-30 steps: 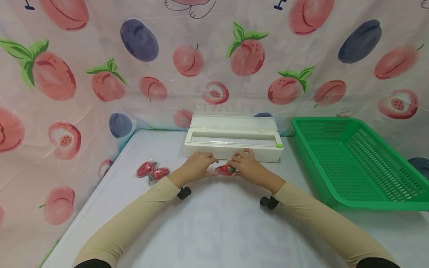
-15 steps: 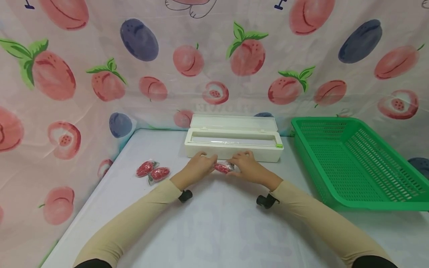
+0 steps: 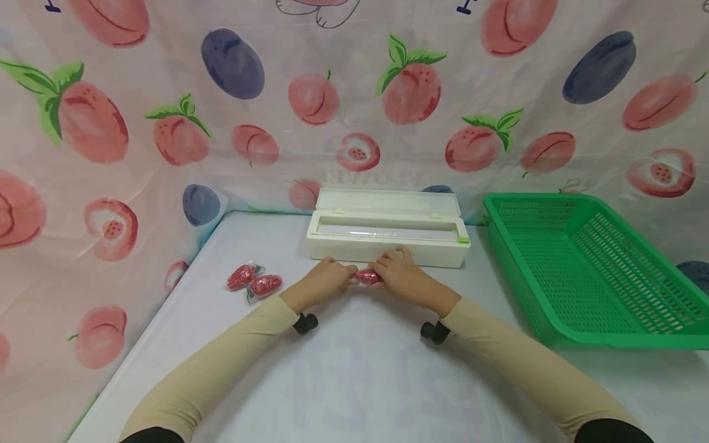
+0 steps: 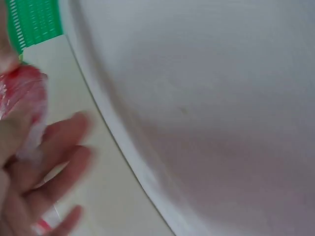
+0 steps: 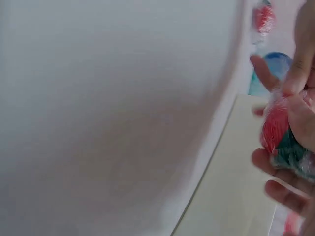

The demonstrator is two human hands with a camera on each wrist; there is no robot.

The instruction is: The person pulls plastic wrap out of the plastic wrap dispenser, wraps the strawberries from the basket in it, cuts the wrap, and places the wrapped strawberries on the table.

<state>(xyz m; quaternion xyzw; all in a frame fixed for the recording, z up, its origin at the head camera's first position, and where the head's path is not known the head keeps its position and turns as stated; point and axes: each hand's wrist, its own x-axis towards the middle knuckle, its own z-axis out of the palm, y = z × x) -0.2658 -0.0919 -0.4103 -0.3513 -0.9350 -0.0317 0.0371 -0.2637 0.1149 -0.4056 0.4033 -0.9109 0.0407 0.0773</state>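
Note:
Between my two hands is a red strawberry [image 3: 367,276] with green leaves, wrapped in clear cling film, just in front of a white box. My left hand [image 3: 322,285] pinches the film at its left end; in the left wrist view the other fingers [image 4: 64,179] are spread and blurred. My right hand [image 3: 408,282] grips the leafy end, with its thumb on top. In the right wrist view the wrapped strawberry [image 5: 275,129] shows its green leaves, partly covered by the thumb. Two more film-wrapped strawberries, one [image 3: 241,277] behind the other [image 3: 265,286], lie left of my left hand.
Behind the hands stands the white cling film dispenser [image 3: 332,248], its lid [image 3: 388,200] raised and a green slider [image 3: 463,240] at its right end. A green plastic basket [image 3: 587,264] is at the right. A fruit-print cloth hangs behind the white table [image 3: 360,381].
The strawberry has been turned, so its leaves no longer show in the head view and red film-covered flesh does. Both hands have closed in on it, the right shifting slightly left.

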